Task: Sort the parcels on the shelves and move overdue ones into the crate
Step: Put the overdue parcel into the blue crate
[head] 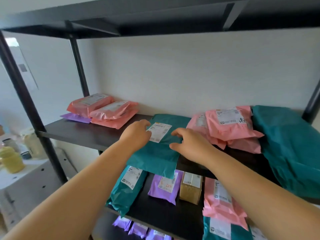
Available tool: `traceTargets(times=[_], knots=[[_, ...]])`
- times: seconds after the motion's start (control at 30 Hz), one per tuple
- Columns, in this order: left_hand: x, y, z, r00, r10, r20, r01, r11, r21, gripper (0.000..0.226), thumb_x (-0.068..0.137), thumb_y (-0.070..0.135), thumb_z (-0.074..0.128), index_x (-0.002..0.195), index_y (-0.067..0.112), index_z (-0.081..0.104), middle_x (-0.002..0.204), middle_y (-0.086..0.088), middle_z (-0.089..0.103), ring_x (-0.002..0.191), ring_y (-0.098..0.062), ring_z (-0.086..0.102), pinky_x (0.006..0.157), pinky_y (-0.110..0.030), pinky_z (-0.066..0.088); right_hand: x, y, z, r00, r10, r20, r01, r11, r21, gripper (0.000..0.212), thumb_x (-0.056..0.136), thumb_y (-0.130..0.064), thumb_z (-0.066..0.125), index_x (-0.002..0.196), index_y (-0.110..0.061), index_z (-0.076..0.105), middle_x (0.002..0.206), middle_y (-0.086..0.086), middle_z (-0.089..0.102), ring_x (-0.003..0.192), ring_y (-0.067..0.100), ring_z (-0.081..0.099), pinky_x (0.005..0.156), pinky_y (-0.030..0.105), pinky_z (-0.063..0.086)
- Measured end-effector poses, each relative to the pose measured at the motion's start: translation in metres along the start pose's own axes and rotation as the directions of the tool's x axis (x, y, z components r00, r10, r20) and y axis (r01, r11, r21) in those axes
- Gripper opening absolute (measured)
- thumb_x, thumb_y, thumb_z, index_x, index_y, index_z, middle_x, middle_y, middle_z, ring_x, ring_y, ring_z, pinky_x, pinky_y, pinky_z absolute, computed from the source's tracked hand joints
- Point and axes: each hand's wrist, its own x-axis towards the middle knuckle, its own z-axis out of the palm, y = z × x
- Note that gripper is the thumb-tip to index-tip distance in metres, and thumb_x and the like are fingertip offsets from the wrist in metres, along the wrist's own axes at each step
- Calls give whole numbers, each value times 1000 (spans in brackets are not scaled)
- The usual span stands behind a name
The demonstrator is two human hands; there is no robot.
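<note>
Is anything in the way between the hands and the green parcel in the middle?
No, nothing visible. Both the left hand and the right hand are right at the teal parcel, with no other thing between. The pink parcels lie beside it on the right. The crate is out of view.

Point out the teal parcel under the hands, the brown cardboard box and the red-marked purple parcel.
teal parcel (155,156), head view, plastic below label
brown cardboard box (190,194), head view, front face
red-marked purple parcel (162,196), head view, plastic below label

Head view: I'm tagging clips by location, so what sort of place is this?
Probably a parcel storage or pickup room: dark metal shelving holds labelled plastic mailers, like the teal parcel and pink parcels.
</note>
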Motion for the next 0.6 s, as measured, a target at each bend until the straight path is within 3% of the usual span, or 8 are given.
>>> traceTargets(times=[0.2, 0.33, 0.47, 0.6], knots=[[21, -8, 15, 996, -92, 12, 89, 984, 153, 46, 94, 30, 50, 139, 19, 47, 137, -9, 53, 120, -29, 53, 91, -36, 47, 21, 11, 11, 999, -37, 9, 37, 994, -98, 43, 93, -37, 62, 133, -24, 55, 135, 3, 54, 104, 18, 61, 85, 30, 47], [30, -12, 17, 987, -153, 46, 143, 975, 170, 43, 94, 37, 48, 131, 15, 52, 126, -9, 60, 106, -29, 58, 78, -34, 48, 27, 11, 15, 999, -28, 15, 29, 994, -105, 42, 93, -38, 62, 131, -23, 56, 133, 2, 55, 105, 18, 61, 86, 29, 47], [45, -13, 8, 982, -175, 68, 173, 984, 41, 42, 93, 35, 55, 127, 10, 56, 121, -7, 62, 98, -24, 60, 82, -31, 49, 31, 9, 18, 1000, 3, 2, -3, 990, -139, 38, 93, -38, 62, 128, -25, 59, 125, -1, 59, 100, 16, 62, 86, 30, 49], [58, -20, 4, 967, -170, 192, 202, 965, -164, 36, 85, 32, 69, 102, 1, 65, 91, -8, 63, 73, -21, 56, 61, -29, 43, 31, 4, 22, 998, 68, -17, -70, 985, -158, 34, 89, -36, 65, 122, -27, 62, 116, -4, 62, 99, 14, 61, 85, 29, 49]])
